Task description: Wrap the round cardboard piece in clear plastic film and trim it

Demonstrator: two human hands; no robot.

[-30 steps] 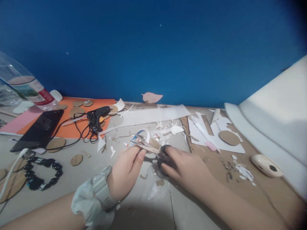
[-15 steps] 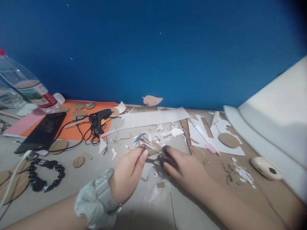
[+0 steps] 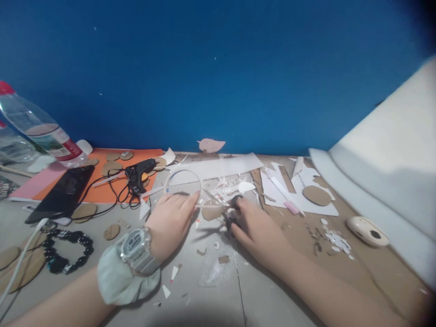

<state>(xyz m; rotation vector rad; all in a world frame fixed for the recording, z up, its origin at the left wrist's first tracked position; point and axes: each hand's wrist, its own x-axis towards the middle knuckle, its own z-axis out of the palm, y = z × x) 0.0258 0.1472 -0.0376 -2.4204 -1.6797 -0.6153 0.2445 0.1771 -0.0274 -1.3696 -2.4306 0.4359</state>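
Note:
My left hand (image 3: pixel 173 221), with a watch (image 3: pixel 139 250) and a pale scrunchie (image 3: pixel 124 279) at the wrist, is closed on the lower edge of a clear ring that looks like a tape roll (image 3: pixel 166 183). My right hand (image 3: pixel 257 229) has its fingers through the black handles of a pair of scissors (image 3: pixel 235 200). Their blades point up and left, spread apart, close to the left fingertips. A thin pale strip (image 3: pixel 209 207) runs between the left fingertips and the scissors. Beneath the blades lies a brown cardboard piece (image 3: pixel 211 213).
A black glue gun (image 3: pixel 138 175) with its cable lies on orange paper (image 3: pixel 102 179). Left are a phone (image 3: pixel 63 190), a beaded bracelet (image 3: pixel 68 250) and a bottle (image 3: pixel 51 136). Paper scraps (image 3: pixel 175 272) litter the table; a cream device (image 3: pixel 368 230) sits right on cardboard.
My left hand has moved left and turned palm down, bringing the ring with it. The scissors have come away from the left fingertips. Small scraps now show below the left hand.

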